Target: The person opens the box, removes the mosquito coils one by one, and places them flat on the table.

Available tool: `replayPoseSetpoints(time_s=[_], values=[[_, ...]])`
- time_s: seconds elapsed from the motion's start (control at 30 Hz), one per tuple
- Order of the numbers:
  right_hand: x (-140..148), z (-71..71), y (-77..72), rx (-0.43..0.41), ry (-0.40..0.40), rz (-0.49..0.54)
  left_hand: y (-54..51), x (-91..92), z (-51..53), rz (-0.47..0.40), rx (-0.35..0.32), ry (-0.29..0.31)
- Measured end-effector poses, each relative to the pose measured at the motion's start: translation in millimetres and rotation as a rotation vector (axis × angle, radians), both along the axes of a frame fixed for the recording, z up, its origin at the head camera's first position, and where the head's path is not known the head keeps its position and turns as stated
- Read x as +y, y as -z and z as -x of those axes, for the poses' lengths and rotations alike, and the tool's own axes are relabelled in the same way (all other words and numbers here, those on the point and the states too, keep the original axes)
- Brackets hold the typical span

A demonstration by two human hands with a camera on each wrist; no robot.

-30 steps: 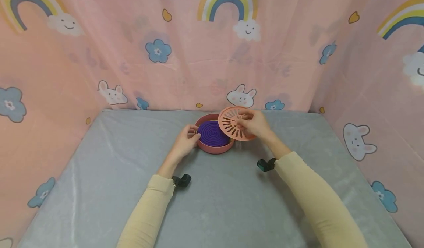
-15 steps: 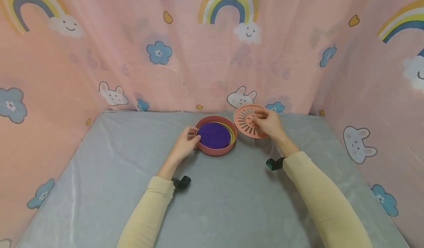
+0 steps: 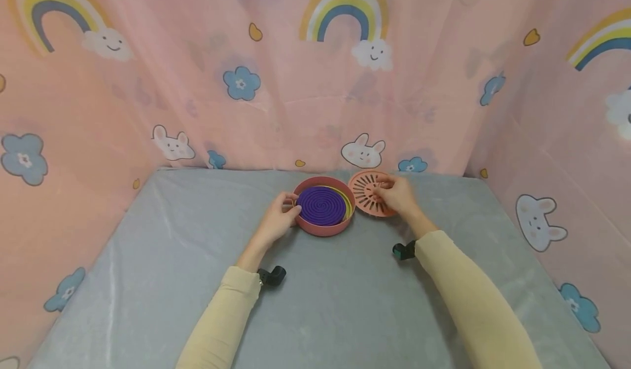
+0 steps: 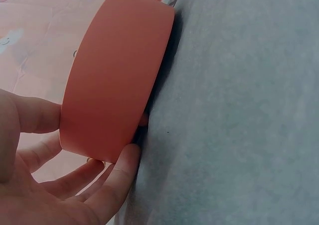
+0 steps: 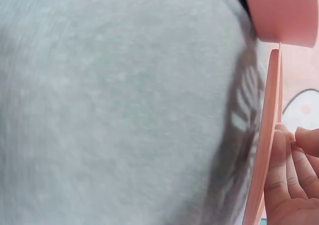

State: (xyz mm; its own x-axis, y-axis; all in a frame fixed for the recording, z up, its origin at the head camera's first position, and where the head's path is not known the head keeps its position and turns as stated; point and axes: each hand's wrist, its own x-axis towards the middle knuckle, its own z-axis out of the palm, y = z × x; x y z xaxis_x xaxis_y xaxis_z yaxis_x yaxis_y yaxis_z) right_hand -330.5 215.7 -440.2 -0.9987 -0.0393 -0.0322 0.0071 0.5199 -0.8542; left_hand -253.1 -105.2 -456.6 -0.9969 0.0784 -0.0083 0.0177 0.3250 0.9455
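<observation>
A round reddish-pink mosquito-coil box (image 3: 322, 230) stands on the table, with a purple spiral coil (image 3: 321, 206) lying inside. Beside the coil, a yellow curved edge (image 3: 349, 205) shows along the box's right inner side. My left hand (image 3: 277, 218) grips the box's left side; in the left wrist view its fingers (image 4: 119, 177) reach round the wall and under the bottom edge. My right hand (image 3: 398, 195) pinches the slotted pink lid (image 3: 365, 196) near its middle, just right of the box. Seen edge-on in the right wrist view, the lid (image 5: 269, 120) hangs slightly above its shadow.
A grey cloth covers the table (image 3: 335, 303). Pink curtains (image 3: 276, 117) printed with rainbows, rabbits and flowers stand behind and on both sides. Each wrist carries a small black camera, the left camera (image 3: 273, 276) and the right camera (image 3: 404, 250).
My right hand has carried the lid off the box to the right, then lowered it toward the table. My left hand keeps its hold on the box. The head view has tilted slightly.
</observation>
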Motion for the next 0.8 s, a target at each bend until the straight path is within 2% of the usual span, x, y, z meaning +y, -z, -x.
replayPoseSetpoints(time_s=[0.37,0.6,0.8], values=[[-1.0,-1.4,8.2,-0.025,-0.052,-0.016,1.5,-0.7,-1.1,0.015,0.001,0.005],[-0.2,-6.9,-9.6,-0.081,-0.114,-0.141,0.3,-0.5,-0.9,0.016,-0.007,0.015],[-1.4,-13.0,-24.5,-0.031,-0.123,-0.25,-1.0,-0.9,-1.3,0.003,-0.01,0.023]])
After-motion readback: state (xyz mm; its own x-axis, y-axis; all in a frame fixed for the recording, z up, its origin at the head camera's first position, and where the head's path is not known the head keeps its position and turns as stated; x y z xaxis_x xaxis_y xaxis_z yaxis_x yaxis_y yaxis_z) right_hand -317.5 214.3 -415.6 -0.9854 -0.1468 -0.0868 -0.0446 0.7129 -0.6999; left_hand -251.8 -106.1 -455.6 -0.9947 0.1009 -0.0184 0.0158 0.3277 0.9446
